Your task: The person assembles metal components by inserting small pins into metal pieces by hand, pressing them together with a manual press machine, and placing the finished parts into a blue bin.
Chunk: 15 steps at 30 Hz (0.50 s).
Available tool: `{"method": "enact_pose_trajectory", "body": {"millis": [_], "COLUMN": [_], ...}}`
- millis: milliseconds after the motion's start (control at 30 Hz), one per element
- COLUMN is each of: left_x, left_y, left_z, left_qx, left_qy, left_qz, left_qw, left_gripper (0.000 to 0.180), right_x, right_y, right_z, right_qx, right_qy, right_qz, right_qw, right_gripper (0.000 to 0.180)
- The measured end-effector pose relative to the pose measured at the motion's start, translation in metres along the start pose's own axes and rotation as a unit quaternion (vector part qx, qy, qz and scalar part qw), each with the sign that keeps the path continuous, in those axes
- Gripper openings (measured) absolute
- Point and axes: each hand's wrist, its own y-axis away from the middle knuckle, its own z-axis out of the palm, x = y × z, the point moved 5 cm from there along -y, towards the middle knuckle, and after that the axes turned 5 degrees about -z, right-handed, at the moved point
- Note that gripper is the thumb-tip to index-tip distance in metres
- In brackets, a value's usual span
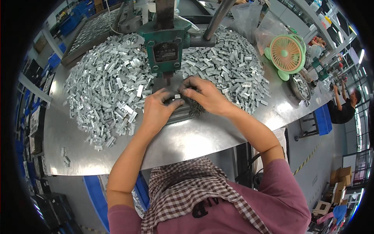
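A green bench press [167, 48] stands over the metal table, its ram [168, 78] pointing down at a small base. Just below the ram, a small silver metal block [177, 96] lies between my two hands. My left hand [157, 109] is to its left, thumb pointing toward the block; motion smears its fingers. To the right, my right hand [206, 93] has its fingers curled in and pinched close to the block. Whatever sits in that pinch is hidden. Dark, curly metal bits [196, 109] lie under my right hand beside the grooved press base [179, 116].
Large heaps of small silver metal pieces lie left [105, 89] and right [230, 66] of the press. The press lever [220, 19] slants up to the right. A green fan [286, 54] and a metal bowl [300, 86] stand at the table's right. Another person [346, 105] works far right.
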Motion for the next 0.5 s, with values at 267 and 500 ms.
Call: {"method": "enact_pose_trajectory", "body": {"millis": [267,500], "left_x": [0.000,-0.006], "left_y": [-0.002,-0.005], "left_z": [0.001,0.004], "left_qx": [-0.021,0.010], "left_qy": [-0.016,-0.005], "left_qz": [-0.015,0.032], "left_qw": [1.000,0.999], "left_gripper": [0.024,0.026], "right_x": [-0.005,-0.013], "right_y": [-0.006,-0.009], "right_z": [0.004,0.004], "right_qx": [-0.026,-0.059], "right_qy": [0.099,0.143], "right_qz": [-0.080,-0.082], "right_qw": [0.992,0.985], "right_gripper": [0.020,0.015]}}
